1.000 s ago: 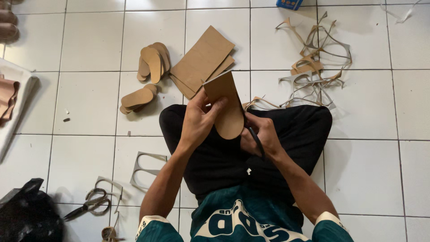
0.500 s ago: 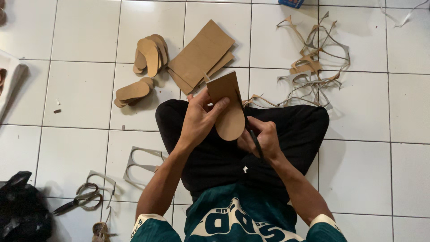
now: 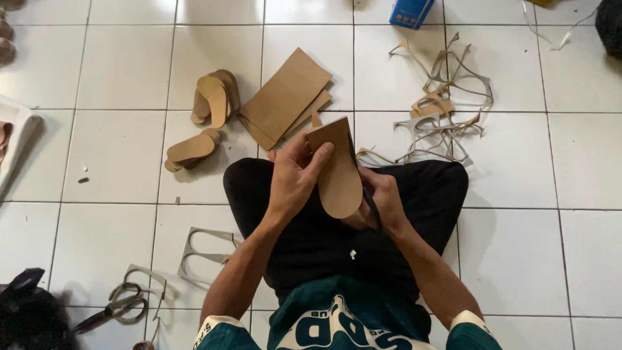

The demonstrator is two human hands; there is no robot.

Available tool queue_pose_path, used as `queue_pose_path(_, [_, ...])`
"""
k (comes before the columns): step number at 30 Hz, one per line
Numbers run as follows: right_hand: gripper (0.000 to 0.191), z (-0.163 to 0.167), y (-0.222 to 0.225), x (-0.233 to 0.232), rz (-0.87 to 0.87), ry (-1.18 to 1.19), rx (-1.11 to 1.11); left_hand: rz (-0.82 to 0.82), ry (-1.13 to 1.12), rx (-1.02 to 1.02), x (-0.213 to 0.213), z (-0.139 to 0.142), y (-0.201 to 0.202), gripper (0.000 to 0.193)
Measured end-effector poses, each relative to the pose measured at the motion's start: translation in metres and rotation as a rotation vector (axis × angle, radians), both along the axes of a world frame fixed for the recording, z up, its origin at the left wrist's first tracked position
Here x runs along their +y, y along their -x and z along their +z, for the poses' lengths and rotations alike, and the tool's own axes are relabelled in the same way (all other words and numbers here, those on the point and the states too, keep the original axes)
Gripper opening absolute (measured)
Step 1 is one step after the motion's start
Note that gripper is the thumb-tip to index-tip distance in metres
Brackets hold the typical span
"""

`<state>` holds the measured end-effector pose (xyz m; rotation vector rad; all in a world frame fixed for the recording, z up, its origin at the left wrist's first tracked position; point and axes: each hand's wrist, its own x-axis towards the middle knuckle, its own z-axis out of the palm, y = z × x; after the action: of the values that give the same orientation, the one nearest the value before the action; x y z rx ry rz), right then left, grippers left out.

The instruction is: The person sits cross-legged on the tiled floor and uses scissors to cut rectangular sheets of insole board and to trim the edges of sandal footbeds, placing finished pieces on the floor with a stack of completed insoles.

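I sit cross-legged on a white tiled floor. My left hand (image 3: 295, 178) grips a brown cardboard piece (image 3: 337, 172) with a rounded lower end, shaped partly like a shoe sole. My right hand (image 3: 382, 198) is beside the piece's right edge and holds black scissors (image 3: 370, 201), whose blades run up along that edge. The scissor handles are hidden in my palm. Both hands are above my lap.
A stack of flat cardboard sheets (image 3: 285, 97) lies ahead. Cut sole shapes (image 3: 214, 97) and another pile of soles (image 3: 189, 150) lie to the left. Cardboard offcut strips (image 3: 440, 104) lie to the right, an offcut frame (image 3: 204, 249) and spare scissors (image 3: 113, 308) at lower left.
The cardboard piece has turned slightly in my left hand and the scissors have moved up along its right edge. The view has shifted a little.
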<state>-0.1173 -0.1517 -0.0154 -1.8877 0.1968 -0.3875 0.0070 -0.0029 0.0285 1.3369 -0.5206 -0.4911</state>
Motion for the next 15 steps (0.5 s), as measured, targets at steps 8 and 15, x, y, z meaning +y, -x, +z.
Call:
queue_pose_path(8, [0.042, -0.007, 0.012, 0.0, 0.041, -0.151, -0.001, -0.032, -0.014, 0.017, 0.002, -0.005, 0.01, 0.034])
queue_pose_path(15, [0.044, -0.002, 0.016, 0.004, 0.026, -0.188, 0.051, -0.044, -0.034, 0.056, 0.001, -0.004, 0.011, 0.037])
